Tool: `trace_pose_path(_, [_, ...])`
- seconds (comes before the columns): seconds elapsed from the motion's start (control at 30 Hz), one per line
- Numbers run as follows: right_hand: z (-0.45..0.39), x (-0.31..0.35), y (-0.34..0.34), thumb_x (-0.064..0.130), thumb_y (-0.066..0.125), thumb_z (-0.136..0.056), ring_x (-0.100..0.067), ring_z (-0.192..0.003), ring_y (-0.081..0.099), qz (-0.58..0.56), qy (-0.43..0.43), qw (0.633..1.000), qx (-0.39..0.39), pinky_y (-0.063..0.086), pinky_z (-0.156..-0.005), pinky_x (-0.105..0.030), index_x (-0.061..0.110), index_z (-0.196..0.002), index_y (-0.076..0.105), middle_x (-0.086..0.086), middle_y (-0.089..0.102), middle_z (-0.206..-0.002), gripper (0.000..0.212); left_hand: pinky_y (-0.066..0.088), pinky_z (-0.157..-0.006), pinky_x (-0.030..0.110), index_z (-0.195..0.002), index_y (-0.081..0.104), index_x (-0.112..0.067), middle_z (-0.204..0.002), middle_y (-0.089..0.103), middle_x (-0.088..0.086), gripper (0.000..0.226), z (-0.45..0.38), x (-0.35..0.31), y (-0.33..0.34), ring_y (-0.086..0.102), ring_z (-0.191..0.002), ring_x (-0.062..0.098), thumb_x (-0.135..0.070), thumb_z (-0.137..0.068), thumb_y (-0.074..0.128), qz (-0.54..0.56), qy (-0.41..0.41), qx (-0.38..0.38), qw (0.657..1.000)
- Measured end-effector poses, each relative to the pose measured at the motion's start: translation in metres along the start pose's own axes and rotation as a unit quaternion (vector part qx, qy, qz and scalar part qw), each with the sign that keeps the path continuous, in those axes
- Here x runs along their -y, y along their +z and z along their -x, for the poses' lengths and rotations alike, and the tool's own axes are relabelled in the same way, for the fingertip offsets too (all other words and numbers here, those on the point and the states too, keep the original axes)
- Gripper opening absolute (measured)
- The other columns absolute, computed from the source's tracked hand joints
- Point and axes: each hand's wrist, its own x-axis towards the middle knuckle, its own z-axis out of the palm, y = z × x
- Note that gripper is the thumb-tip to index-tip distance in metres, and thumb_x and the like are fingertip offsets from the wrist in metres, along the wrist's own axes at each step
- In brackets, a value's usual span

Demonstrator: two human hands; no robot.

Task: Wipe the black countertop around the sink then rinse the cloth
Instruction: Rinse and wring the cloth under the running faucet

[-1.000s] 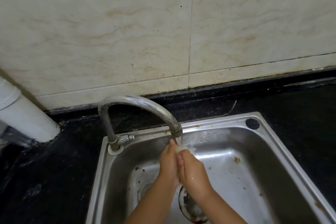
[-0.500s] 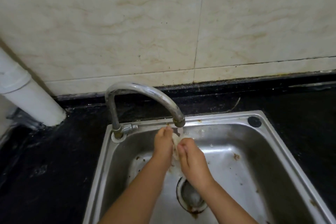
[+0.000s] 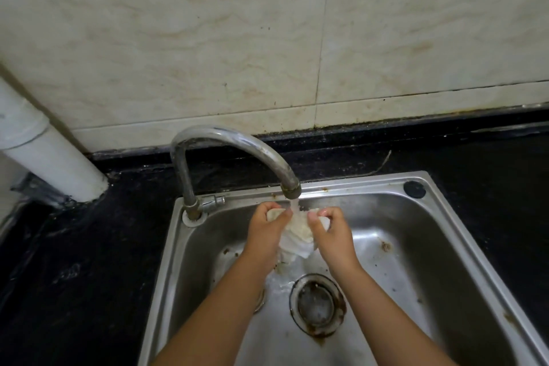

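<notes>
Obstacles: curved tap (image 3: 234,148) arching over sink (image 3: 463,249) at centre frame; white pipe (image 3: 50,154) standing at upper left. Free room: black countertop (image 3: 77,261) at left and right, sink basin lower right.

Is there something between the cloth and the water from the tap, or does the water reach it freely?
Nothing visible stands between them. The left hand and right hand grip the cloth at its sides, and the stream from the faucet falls onto it between them.

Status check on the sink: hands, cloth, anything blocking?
Left hand and right hand both gripping the cloth. Cloth spread under the running faucet, over the sink. Nothing in the way.
</notes>
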Motion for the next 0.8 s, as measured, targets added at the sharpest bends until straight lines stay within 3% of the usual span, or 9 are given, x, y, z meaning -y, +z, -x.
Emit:
trace_pose_path(0.17, [0.028,0.008,0.009,0.005,0.046,-0.094,-0.003,-0.072,0.050,-0.100,0.005,0.995,-0.002,0.043,-0.056,-0.005,0.018,-0.098,0.042,0.006,0.050,-0.082,0.014,0.038,-0.047,0.009,-0.075,0.044,-0.019,-0.071,0.050,-0.001,0.022,0.000,0.005,0.000,0.045,-0.062,0.008,-0.004,-0.090,0.051,-0.121,0.072,-0.026,0.990])
trace_pose_path(0.27, [0.045,0.013,0.015,0.011,0.039,-0.097,-0.002,-0.063,0.051,0.000,-0.068,0.996,0.054,0.040,-0.055,-0.008,0.027,-0.084,0.039,0.008,0.051,-0.073,0.021,0.036,-0.053,0.013,-0.075,0.045,-0.020,-0.069,0.048,-0.002,0.022,-0.002,0.009,0.008,0.045,-0.064,0.013,-0.008,-0.093,0.044,-0.138,0.092,-0.062,0.984])
trace_pose_path(0.33, [0.050,0.012,0.018,0.018,0.034,-0.098,-0.003,-0.060,0.050,0.087,-0.095,0.988,0.086,0.038,-0.053,-0.013,0.029,-0.081,0.035,0.008,0.051,-0.070,0.021,0.038,-0.059,0.022,-0.080,0.049,-0.013,-0.070,0.049,0.002,0.019,-0.003,0.010,0.012,0.047,-0.069,0.018,-0.012,-0.096,0.040,-0.068,0.045,-0.062,0.995])
trace_pose_path(0.47, [0.027,-0.002,0.010,0.022,0.028,-0.100,-0.018,-0.073,0.052,0.245,-0.094,0.962,0.080,0.034,-0.055,-0.025,0.017,-0.093,0.030,0.002,0.050,-0.074,0.009,0.042,-0.071,0.032,-0.077,0.051,-0.013,-0.071,0.051,0.007,0.026,0.004,0.015,0.018,0.049,-0.068,0.018,-0.014,-0.098,0.036,-0.007,0.001,-0.016,1.000])
trace_pose_path(0.57, [0.011,-0.009,0.007,0.022,0.029,-0.100,-0.017,-0.074,0.050,0.329,-0.088,0.936,0.093,0.033,-0.060,-0.025,0.015,-0.092,0.028,0.000,0.051,-0.075,0.011,0.044,-0.067,0.029,-0.077,0.051,-0.013,-0.071,0.054,0.007,0.026,0.009,0.020,0.014,0.051,-0.067,0.018,-0.010,-0.098,0.035,-0.015,0.016,0.003,1.000])
trace_pose_path(0.67, [0.012,-0.013,0.007,0.020,0.030,-0.100,-0.013,-0.065,0.047,0.248,-0.072,0.962,0.093,0.031,-0.050,-0.018,0.016,-0.090,0.032,0.000,0.051,-0.075,0.012,0.045,-0.064,0.029,-0.081,0.051,-0.015,-0.078,0.055,0.011,0.020,0.004,0.023,0.008,0.053,-0.071,0.020,-0.012,-0.097,0.039,-0.010,0.015,-0.010,1.000])
trace_pose_path(0.73, [0.013,-0.017,0.002,0.023,0.033,-0.098,-0.008,-0.061,0.046,0.141,-0.063,0.985,0.076,0.034,-0.053,-0.014,0.022,-0.086,0.036,0.005,0.048,-0.070,0.012,0.044,-0.066,0.025,-0.085,0.048,-0.021,-0.086,0.054,0.008,0.018,0.002,0.024,0.004,0.052,-0.074,0.017,-0.009,-0.095,0.041,-0.050,0.047,-0.028,0.997])
trace_pose_path(0.8, [0.013,-0.016,-0.003,0.017,0.041,-0.096,-0.010,-0.066,0.050,0.038,-0.036,0.998,0.047,0.041,-0.060,-0.020,0.026,-0.086,0.039,0.006,0.051,-0.078,0.013,0.045,-0.068,0.021,-0.095,0.046,-0.022,-0.091,0.053,0.003,0.022,0.001,0.023,0.001,0.052,-0.076,0.010,0.000,-0.093,0.042,-0.054,0.074,-0.018,0.996])
